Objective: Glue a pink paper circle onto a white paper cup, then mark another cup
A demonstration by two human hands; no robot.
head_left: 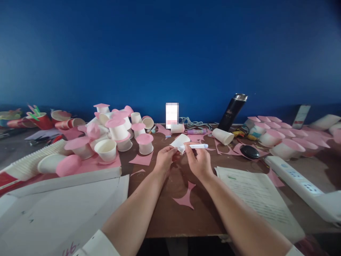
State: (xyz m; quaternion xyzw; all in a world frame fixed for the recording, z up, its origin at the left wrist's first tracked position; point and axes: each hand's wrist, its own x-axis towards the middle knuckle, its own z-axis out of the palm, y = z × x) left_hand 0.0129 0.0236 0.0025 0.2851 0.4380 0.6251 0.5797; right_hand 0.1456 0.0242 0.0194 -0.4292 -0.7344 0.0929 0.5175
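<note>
Near the middle of the brown table (170, 220), my left hand (165, 160) is closed on the rim of a white paper cup (179, 140), which lies tilted. My right hand (199, 161) is closed round a white pen (199, 146), held crosswise with its left end at the cup. Part of the cup is hidden behind the fingers and the pen. Below the hands lies a pink paper scrap (186, 198).
Pink-topped cups (145, 143) crowd the left, beside a white box (64, 209). More stand at the right, near a black bottle (231, 113), a black mouse (249, 151), a power strip (295, 177) and a printed sheet (253, 192). A lit phone (172, 114) stands behind.
</note>
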